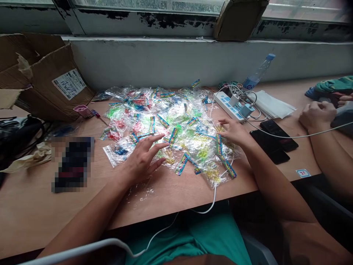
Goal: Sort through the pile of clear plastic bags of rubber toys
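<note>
Head view shows your left hand (pixel 142 157), fingers spread and holding nothing, over the clear plastic packets (pixel 176 110) heaped on the table (pixel 35 209), presumably centred for both hands' reach, your right hand (pixel 235 131) curled at their right side, grip impossible to tell.

Pretty sure this is a small workshop or packing room. There's a wood-topped bench (pixel 30 217) with a big heap of clear packets (pixel 176 110) on it. Left of the heap sits a beat-up cardboard box (pixel 44 90) with a printed label (pixel 69 84), plus a screwdriver (pixel 95 113). Right of the heap: a power strip (pixel 224 101) with chargers plugged in, and further right another person's forearm (pixel 324 147) at the same bench. Behind the heap, a plain wall (pixel 154 62) under windows with flaking paint.
</note>
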### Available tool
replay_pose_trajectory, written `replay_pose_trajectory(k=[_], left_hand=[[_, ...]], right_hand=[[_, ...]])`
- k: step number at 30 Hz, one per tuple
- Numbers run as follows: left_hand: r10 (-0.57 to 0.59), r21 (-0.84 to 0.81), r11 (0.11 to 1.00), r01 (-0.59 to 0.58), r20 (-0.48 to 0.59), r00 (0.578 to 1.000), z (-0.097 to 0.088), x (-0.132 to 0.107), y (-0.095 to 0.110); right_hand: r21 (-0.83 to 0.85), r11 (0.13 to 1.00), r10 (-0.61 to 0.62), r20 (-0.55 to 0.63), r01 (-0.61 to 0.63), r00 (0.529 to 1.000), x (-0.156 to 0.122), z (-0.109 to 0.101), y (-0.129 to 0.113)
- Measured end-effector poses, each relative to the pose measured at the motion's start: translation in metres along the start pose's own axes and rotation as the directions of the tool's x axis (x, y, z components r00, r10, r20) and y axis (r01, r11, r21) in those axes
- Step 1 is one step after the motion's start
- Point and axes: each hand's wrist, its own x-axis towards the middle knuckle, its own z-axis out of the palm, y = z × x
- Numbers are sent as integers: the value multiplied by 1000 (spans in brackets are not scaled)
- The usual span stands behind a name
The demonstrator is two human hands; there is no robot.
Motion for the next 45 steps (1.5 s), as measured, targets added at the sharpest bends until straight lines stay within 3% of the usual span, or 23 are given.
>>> replay_pose_trajectory(k=[4,11,15,18,22,23,25,27,28,30,31,32,34,37,41,45], left_hand=[[-3,4,1000,3,-2,1000,-1,0,1],[-13,-6,1000,13,4,1000,0,-1,-1],[-18,-12,1000,18,1,1000,1,-1,-2],[-17,-9,1000,17,-4,1000,1,-1,-2],[-20,-4,1000,20,2,1000,0,-1,-1],[-20,-3,1000,20,1,1000,0,-1,-1],[-19,-7,1000,19,3,1000,0,-1,-1],[-20,-16,1000,20,6,1000,-1,-1,-1],[-20,-22,1000,20,8,1000,-1,-1,-1],[-20,-31,999,20,9,1000,-1,-1,-1],[-22,-34,999,22,9,1000,-1,-1,-1],[-27,-37,999,27,10,1000,-1,-1,-1],[-38,-43,998,39,14,999,-1,-1,-1],[-39,-43,998,40,18,999,-2,0,0],[-23,-20,1000,24,23,999,-2,0,0],[-23,-12,1000,23,17,1000,-2,0,0]], right_hand=[[-18,1000,-26,-23,25,999,0,3,-3],[144,984,-99,-56,106,993,1,13,-12],[251,963,-43,-204,94,978,5,10,-12],[380,918,41,-377,115,925,10,3,-11],[529,820,189,-610,218,770,13,-13,-10],[562,793,213,-616,234,758,12,-19,-10],[632,745,176,-494,213,852,9,-29,-11],[670,732,53,-232,120,971,3,-38,-14],[660,748,-19,-75,64,997,0,-41,-17],[588,809,-137,210,-13,968,-5,-42,-25],[544,839,-179,284,-5,942,-7,-40,-28],[516,856,-205,287,29,936,-7,-36,-31],[458,882,-216,182,112,959,-6,-27,-33],[317,943,-114,27,100,993,-1,-11,-26],[190,982,1,62,-13,998,2,4,-15],[195,981,-16,77,0,997,0,14,-17]])
